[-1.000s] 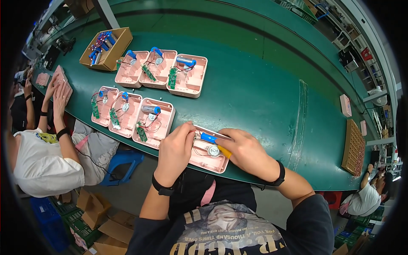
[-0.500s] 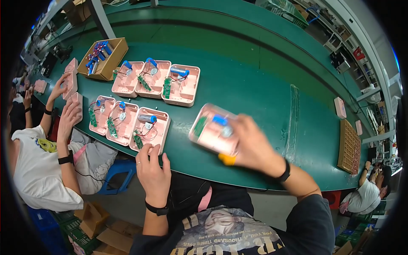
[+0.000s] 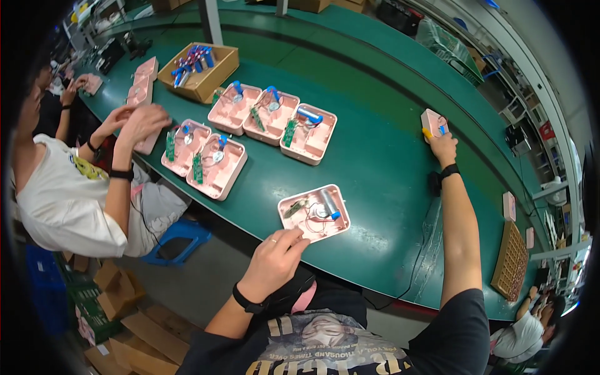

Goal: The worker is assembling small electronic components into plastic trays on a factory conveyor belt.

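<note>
My left hand (image 3: 274, 265) pinches the near rim of an open pink plastic housing (image 3: 334, 226) at the table's front edge. Inside it lie a silver battery cell (image 3: 328, 201) with a blue end, thin red wires and a small circuit board (image 3: 295, 209). Far to the right, my outstretched right hand (image 3: 444, 150) grips another pink housing (image 3: 431, 117) holding blue and red parts. Something yellow covers a digit of that hand. The fingers' undersides are hidden there.
Several open pink housings (image 3: 228, 169) with green boards and blue cells stand in two rows at left. Behind them is a cardboard box (image 3: 215, 81) of blue cells. A co-worker (image 3: 65, 187) handles pink housings at far left. A gridded tray (image 3: 509, 262) stands at far right.
My right hand has carried its housing far right and away from me. My left hand has drawn the nearest housing out of the front row, rightward. The whole view has shifted.
</note>
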Motion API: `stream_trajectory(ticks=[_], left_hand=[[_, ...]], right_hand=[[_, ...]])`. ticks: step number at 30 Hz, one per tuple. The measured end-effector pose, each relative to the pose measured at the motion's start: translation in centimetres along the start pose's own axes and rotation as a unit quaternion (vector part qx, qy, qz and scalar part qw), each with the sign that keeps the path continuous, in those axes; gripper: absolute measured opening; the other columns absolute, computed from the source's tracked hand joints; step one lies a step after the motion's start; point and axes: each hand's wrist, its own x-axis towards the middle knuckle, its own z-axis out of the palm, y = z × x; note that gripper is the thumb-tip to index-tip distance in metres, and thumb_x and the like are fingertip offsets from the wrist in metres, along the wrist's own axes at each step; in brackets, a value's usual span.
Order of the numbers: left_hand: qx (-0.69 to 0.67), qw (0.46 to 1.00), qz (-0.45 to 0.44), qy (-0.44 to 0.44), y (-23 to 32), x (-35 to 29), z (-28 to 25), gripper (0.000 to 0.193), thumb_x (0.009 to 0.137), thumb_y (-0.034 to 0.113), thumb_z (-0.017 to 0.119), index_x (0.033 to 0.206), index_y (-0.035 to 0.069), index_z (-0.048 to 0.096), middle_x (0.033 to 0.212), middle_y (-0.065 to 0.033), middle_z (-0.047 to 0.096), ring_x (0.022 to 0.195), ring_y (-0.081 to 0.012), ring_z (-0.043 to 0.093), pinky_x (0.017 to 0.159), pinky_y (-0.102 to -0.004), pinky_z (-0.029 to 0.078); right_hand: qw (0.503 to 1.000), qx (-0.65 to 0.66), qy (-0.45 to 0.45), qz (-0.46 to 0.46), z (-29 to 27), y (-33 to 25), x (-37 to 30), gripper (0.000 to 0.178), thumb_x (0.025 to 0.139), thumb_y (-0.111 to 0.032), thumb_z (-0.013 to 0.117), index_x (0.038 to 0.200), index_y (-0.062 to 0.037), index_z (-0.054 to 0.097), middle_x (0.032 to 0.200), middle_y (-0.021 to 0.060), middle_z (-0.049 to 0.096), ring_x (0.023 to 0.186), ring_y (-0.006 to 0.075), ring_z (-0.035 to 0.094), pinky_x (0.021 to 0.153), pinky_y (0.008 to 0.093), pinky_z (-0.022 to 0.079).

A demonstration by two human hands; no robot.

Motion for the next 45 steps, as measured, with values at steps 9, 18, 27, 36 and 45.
stream_trajectory(ticks=[9,18,27,36,45], left_hand=[[-0.016,0.991,-0.091,0.099,-3.4,4.2,-0.5,0.022,0.089,0.006,0.079,0.110,0.003,0.075,0.117,-0.0139,0.069,0.106,-0.0365,0.068,0.093,-0.0445,0.056],[-0.104,0.981,-0.157,0.039,-4.7,5.2,0.9,0.014,0.097,0.011,0.074,0.106,0.002,0.071,0.127,-0.0186,0.066,0.117,-0.0413,0.062,0.100,-0.0475,0.051],[-0.255,0.940,-0.226,0.022,-5.3,5.0,2.2,0.014,0.101,0.016,0.069,0.104,0.002,0.070,0.137,-0.0177,0.065,0.132,-0.0410,0.054,0.114,-0.0478,0.041],[-0.240,0.951,-0.197,-0.003,-5.4,5.7,2.2,0.014,0.101,0.017,0.070,0.104,0.003,0.073,0.139,-0.0154,0.065,0.137,-0.0382,0.051,0.117,-0.0476,0.040],[-0.096,0.962,-0.242,0.079,-0.6,1.8,0.5,0.038,0.089,0.017,0.079,0.122,0.001,0.070,0.134,-0.0168,0.065,0.126,-0.0375,0.058,0.113,-0.0470,0.044]], right_hand=[[0.703,0.183,-0.206,-0.655,-11.6,-7.5,-24.4,0.046,0.089,-0.018,0.084,0.130,-0.0070,0.069,0.142,0.0142,0.064,0.137,0.0364,0.058,0.116,0.0469,0.047],[0.693,0.274,-0.325,-0.582,-8.4,-7.8,-26.1,0.031,0.095,-0.008,0.076,0.125,-0.0064,0.068,0.125,0.0137,0.069,0.120,0.0319,0.065,0.101,0.0452,0.053],[0.825,0.216,-0.242,-0.463,-6.0,-7.5,-26.4,0.033,0.096,-0.005,0.075,0.128,-0.0090,0.072,0.120,0.0127,0.072,0.118,0.0302,0.068,0.099,0.0414,0.054],[0.637,0.303,-0.178,-0.686,-7.0,-10.9,-28.8,0.032,0.086,-0.009,0.085,0.117,-0.0089,0.076,0.127,0.0094,0.074,0.120,0.0307,0.069,0.100,0.0429,0.055],[0.662,0.323,-0.203,-0.646,-6.8,-10.0,-28.6,0.024,0.082,-0.006,0.086,0.104,-0.0043,0.077,0.121,0.0102,0.077,0.101,0.0297,0.075,0.090,0.0411,0.060]])
